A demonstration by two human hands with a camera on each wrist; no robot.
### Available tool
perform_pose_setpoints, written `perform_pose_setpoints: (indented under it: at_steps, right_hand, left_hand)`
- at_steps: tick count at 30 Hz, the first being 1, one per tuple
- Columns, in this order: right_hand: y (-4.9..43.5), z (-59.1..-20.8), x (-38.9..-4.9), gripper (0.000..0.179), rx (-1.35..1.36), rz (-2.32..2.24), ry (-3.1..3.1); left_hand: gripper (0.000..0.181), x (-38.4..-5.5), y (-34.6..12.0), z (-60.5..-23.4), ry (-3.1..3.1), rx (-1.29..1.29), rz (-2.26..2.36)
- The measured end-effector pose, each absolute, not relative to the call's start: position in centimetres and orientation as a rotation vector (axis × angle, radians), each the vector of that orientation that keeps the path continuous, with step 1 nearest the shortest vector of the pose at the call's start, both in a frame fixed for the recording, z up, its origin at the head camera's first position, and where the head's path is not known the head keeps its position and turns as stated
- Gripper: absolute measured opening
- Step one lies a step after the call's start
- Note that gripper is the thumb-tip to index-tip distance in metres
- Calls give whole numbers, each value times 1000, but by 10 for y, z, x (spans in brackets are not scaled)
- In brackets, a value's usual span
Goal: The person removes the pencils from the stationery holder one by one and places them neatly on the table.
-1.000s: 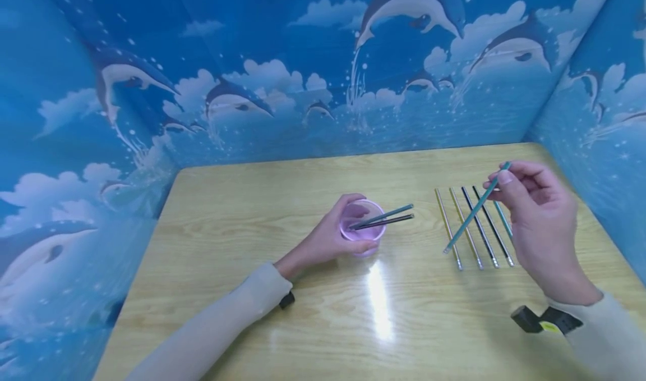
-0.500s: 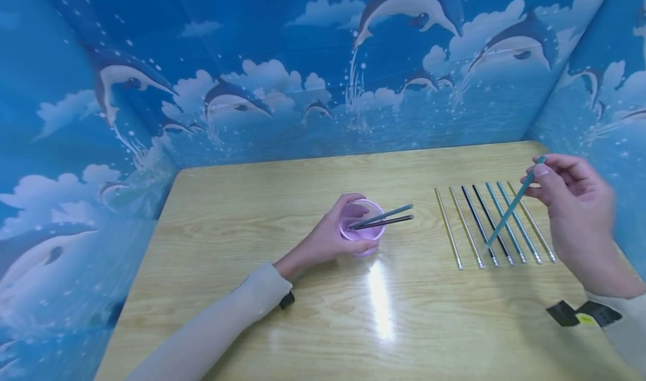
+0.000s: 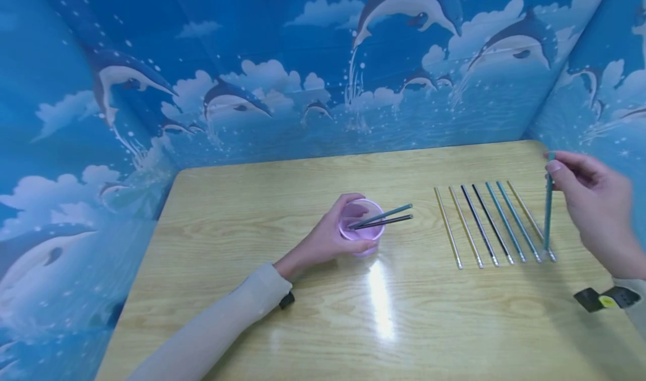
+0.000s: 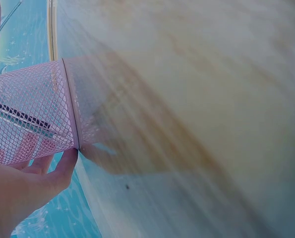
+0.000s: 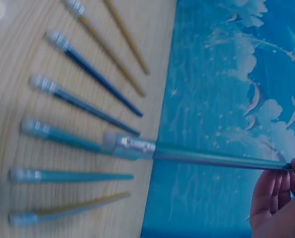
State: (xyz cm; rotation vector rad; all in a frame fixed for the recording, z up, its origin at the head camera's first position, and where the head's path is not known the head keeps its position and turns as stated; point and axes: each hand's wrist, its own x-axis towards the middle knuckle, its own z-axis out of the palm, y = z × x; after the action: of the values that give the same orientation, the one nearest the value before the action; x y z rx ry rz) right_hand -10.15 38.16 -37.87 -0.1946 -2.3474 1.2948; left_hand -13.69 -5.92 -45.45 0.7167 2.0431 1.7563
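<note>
My left hand (image 3: 337,232) grips a pink mesh pencil cup (image 4: 30,111), thumb and fingers round its sides. Two pencils, one teal (image 3: 388,214) and one dark (image 3: 393,221), lean out of the cup toward the right. At the far right my right hand (image 3: 598,201) pinches a teal pencil (image 3: 548,212) near its upper tip, eraser end down. In the right wrist view the held pencil's metal band and white eraser (image 5: 130,144) point toward the row of pencils. That row of gold, dark and teal pencils (image 3: 497,224) lies side by side, erasers toward me.
The wooden table (image 3: 242,212) has a bright glare streak in front of the cup. Blue curtains with dolphins (image 3: 313,67) stand along its back and sides. A small black device (image 3: 608,299) is strapped on the right wrist.
My right hand has moved to the right with the teal pencil, which has turned from slanted to nearly upright. More of the pencil row shows now. The left hand and cup have stayed put.
</note>
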Motion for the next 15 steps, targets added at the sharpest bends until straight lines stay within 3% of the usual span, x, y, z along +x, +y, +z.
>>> perform_pose_setpoints:
  at_steps: [10, 15]
  right_hand:
    - [423, -398, -125, 34, -272, 1339, -2585]
    - [438, -412, -138, 50, -343, 1336, -2769]
  left_hand:
    - [93, -137, -58, -456, 2022, 719, 1768]
    - [93, -136, -59, -454, 2052, 691, 1752]
